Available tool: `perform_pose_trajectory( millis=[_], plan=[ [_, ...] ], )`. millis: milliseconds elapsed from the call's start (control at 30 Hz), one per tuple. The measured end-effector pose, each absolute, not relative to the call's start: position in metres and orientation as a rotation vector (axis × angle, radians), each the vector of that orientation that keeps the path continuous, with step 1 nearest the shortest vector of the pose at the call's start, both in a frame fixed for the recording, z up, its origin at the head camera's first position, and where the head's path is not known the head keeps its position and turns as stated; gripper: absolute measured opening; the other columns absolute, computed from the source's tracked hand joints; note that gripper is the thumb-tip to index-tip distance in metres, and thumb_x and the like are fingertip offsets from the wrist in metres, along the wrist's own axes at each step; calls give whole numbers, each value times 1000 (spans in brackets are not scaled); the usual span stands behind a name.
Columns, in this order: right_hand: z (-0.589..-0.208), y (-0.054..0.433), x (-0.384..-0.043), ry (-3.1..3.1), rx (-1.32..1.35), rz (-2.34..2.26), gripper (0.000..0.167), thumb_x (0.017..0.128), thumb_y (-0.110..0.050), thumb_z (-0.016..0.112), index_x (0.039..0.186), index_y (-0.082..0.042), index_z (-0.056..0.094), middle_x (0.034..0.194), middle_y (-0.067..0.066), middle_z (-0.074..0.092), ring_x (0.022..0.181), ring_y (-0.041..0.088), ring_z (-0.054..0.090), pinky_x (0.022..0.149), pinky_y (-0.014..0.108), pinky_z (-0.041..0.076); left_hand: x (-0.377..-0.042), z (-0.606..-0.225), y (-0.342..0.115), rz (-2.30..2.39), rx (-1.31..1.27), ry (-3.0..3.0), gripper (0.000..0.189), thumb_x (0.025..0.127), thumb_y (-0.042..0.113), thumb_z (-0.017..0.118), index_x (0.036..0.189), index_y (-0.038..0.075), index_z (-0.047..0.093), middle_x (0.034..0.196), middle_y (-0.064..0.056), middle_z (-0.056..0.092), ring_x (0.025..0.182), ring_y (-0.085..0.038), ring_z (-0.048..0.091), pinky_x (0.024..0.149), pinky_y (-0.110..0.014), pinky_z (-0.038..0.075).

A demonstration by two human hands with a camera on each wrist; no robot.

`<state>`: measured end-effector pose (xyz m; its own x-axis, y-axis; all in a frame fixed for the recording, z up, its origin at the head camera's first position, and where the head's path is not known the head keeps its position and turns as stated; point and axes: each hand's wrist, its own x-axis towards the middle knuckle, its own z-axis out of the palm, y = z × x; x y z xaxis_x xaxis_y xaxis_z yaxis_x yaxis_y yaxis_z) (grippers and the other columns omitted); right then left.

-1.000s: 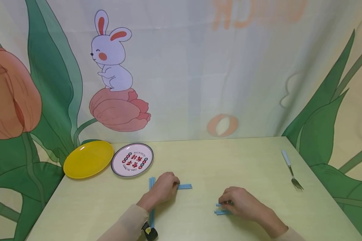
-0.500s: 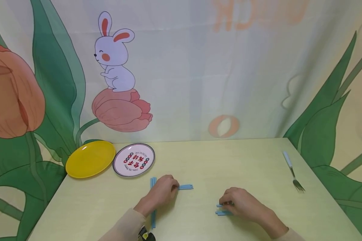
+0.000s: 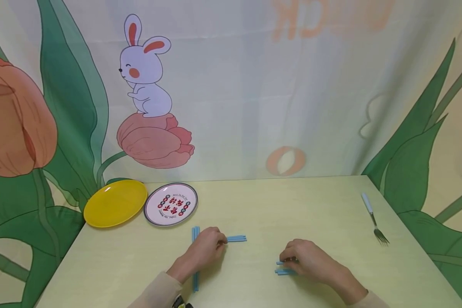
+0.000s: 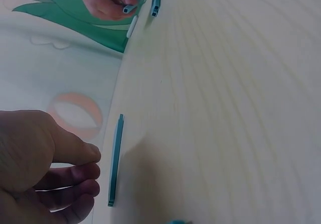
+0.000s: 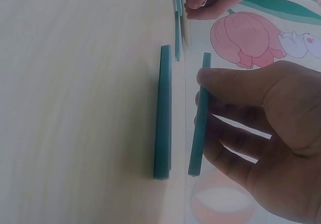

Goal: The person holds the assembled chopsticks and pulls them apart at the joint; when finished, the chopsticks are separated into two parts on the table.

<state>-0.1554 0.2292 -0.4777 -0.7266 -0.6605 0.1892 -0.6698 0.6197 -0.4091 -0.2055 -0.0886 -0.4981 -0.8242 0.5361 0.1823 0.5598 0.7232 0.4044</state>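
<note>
In the head view my left hand [image 3: 205, 249] hovers at the left end of a group of thin blue sticks [image 3: 237, 238] lying crosswise on the table. The left wrist view shows its fingers loosely bent, with nothing between them, and a blue stick [image 4: 116, 161] on the table just beyond. My right hand [image 3: 309, 260] pinches one blue stick [image 5: 199, 133] between thumb and fingers, raised off the table. Beneath it lie more blue sticks [image 5: 163, 113], side by side and partly hidden by the hand in the head view. Two lengthwise blue sticks [image 3: 195, 280] pass under my left wrist.
At the back left stand a yellow plate [image 3: 115, 203] and a white plate with red characters [image 3: 171, 204], edges close together. A fork with a pale handle [image 3: 373, 218] lies near the right table edge. Behind the table hangs a printed curtain [image 3: 231, 94].
My left hand has drawn back slightly toward me and to the left, away from the crosswise sticks, which stay put. The right hand holds its stick in the same place.
</note>
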Motion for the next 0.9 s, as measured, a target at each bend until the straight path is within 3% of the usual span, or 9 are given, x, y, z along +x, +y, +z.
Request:
perform_pose_trajectory(
  millis=[900],
  plan=[
    [-480,227,-157,-2825,1137,723,10,80,-9,77,87,-18,76,84,-14,68,78,-1,57,68,19,50,-183,-491,-99,-792,-801,-2855,8,85,7,69,86,5,76,75,3,63,68,-5,51,62,-20,44]
  ],
)
